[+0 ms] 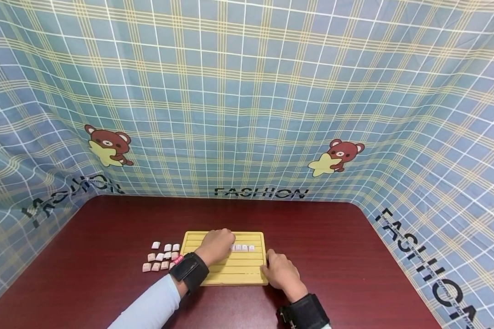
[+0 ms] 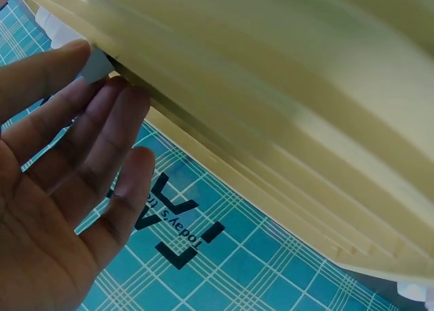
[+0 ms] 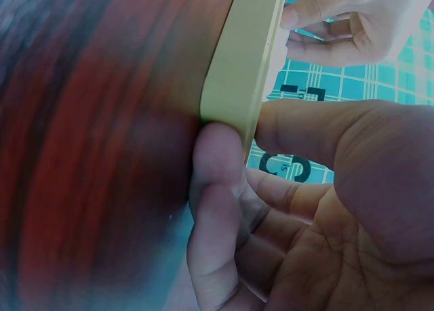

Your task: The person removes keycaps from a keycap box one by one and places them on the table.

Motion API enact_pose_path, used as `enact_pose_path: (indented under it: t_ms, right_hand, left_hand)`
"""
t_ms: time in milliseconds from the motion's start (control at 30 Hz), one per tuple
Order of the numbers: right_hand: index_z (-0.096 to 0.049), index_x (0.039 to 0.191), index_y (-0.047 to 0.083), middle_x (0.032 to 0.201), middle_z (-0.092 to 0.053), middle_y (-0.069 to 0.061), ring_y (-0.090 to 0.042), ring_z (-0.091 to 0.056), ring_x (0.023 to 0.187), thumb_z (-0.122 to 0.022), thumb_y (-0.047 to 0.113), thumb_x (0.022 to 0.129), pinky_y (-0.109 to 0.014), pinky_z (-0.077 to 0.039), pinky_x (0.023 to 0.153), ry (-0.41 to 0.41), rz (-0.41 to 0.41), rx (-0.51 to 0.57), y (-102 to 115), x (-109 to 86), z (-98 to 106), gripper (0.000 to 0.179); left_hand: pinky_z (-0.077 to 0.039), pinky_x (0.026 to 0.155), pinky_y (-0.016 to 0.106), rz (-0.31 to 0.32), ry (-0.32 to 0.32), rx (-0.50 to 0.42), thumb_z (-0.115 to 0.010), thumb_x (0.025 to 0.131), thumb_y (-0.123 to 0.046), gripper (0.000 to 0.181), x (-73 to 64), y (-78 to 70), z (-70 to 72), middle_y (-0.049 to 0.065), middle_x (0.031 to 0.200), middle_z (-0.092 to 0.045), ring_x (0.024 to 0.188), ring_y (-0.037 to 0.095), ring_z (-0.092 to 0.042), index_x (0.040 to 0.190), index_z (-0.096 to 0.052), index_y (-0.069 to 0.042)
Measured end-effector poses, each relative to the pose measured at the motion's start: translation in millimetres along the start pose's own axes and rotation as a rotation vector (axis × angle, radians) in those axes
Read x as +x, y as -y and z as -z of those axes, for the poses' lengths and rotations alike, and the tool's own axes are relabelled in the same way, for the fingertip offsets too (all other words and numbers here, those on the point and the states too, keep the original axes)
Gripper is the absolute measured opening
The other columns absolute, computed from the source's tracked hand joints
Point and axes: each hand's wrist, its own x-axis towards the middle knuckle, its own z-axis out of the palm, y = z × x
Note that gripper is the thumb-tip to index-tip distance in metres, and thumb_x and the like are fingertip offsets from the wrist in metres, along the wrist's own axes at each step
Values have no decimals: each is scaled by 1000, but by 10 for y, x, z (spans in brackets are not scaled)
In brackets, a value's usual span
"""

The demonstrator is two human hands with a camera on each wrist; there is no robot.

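A yellow ridged tray (image 1: 234,269) lies on the table with a row of several pale keycaps (image 1: 244,248) along one of its upper grooves. My left hand (image 1: 217,244) reaches over the tray at the left end of that row. In the left wrist view its thumb and fingers pinch a white keycap (image 2: 97,67) at the groove, right by the others in the row. My right hand (image 1: 281,270) grips the tray's right edge near the lower corner. The right wrist view shows its thumb over the rim (image 3: 252,111) and fingertips (image 3: 218,155) against the outer side.
Left of the tray, several loose white and pinkish keycaps (image 1: 156,266) lie in rough rows, partly behind my left wrist. The dark red table (image 1: 325,237) extends around the tray. A blue checked cloth (image 1: 238,137) with bears hangs behind and along both sides.
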Motion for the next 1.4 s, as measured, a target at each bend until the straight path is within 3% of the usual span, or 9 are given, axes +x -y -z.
enact_pose_path:
  t_ms: [800, 1000, 1167, 1400]
  right_hand:
    - [-56, 97, 12, 80, -57, -5, -20, -55, 68, -67, 25, 91, -39, -42, 57, 30, -5, -3, 7, 19, -2, 19]
    - [-55, 95, 12, 77, -54, -4, -19, -53, 65, -68, 25, 90, -37, -40, 55, 31, -8, -7, -5, 16, -2, 18]
    - [-55, 97, 12, 78, -55, -4, -19, -54, 67, -67, 26, 91, -38, -41, 57, 45, -7, -6, 9, 14, 5, 19]
    - [-55, 94, 12, 79, -56, -5, -21, -56, 68, -68, 25, 90, -39, -42, 56, 42, 1, 4, 7, 15, 15, 19]
  left_hand:
    - [-36, 46, 26, -11, -21, 55, -62, 78, 5, 26, -37, -6, 43, 1, 66, -61, 54, 7, -36, 60, -54, -12]
    - [-39, 49, 27, 11, -22, 30, -65, 77, 4, 23, -91, 51, 110, 1, 68, -62, 56, 8, -47, 62, -58, -12]
    - [-47, 54, 34, 41, -35, 38, -71, 77, -1, 17, -172, 154, 199, 2, 71, -63, 64, 17, -62, 67, -64, -12]
    - [-51, 59, 38, 91, -39, 36, -74, 78, -2, 13, -331, 362, 390, 2, 73, -64, 70, 21, -64, 72, -66, -11]
